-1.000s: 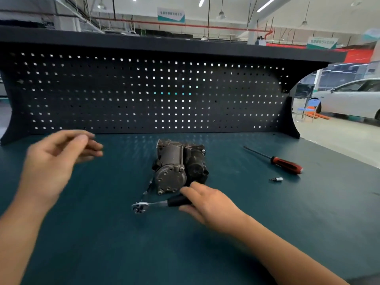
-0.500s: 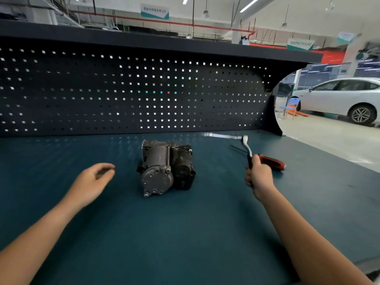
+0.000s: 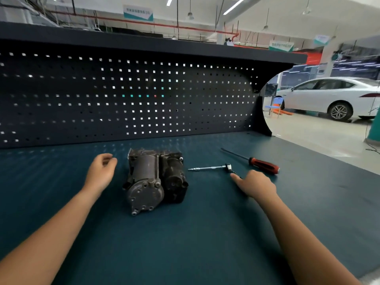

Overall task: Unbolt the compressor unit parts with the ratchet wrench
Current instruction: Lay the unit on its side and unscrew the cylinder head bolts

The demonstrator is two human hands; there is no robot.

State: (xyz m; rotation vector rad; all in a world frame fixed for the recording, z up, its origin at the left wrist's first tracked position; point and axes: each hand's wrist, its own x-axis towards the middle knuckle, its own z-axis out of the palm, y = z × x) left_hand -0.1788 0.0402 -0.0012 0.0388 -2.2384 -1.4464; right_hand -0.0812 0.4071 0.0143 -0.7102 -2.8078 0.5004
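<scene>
On the dark teal surface (image 3: 205, 233), the left hand (image 3: 100, 173) hovers just left of the compressor unit (image 3: 156, 179), with its fingers loosely curled and nothing in them. The unit lies at the middle of the surface with its round bolted end cap facing the camera. To its right the ratchet wrench (image 3: 227, 166) lies flat, its chrome bar pointing at the unit and its black handle running under the right hand (image 3: 257, 185), whose index finger stretches along the handle though I cannot tell whether the other fingers grip it, and a red-handled screwdriver (image 3: 263, 165) lies just beyond.
</scene>
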